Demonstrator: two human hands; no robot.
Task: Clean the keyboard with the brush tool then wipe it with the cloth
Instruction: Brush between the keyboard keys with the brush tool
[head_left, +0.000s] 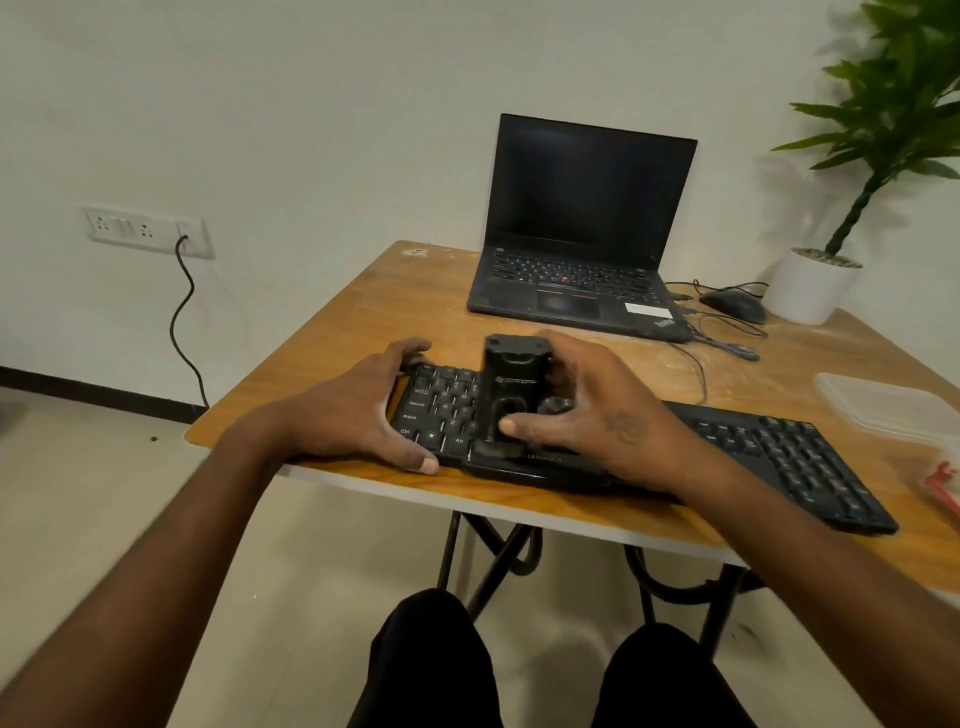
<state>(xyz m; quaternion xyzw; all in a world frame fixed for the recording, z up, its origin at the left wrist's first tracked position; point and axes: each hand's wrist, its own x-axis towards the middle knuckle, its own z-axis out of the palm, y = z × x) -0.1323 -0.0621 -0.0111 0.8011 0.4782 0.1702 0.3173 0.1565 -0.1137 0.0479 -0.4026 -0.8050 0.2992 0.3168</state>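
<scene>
**Keyboard braced, brush block over its left keys**

Keyboard, a long black plastic one, lies along the near edge of the wooden table, long axis running left to right. My left hand grips its left end, fingers curled over the far rim, thumb at the near edge. My right hand clasps the boxy black brush tool, standing upright on the left-hand keys. Most unbrushed keys lie rightward, so I judge the stroke goes that way. I see no cloth.
</scene>
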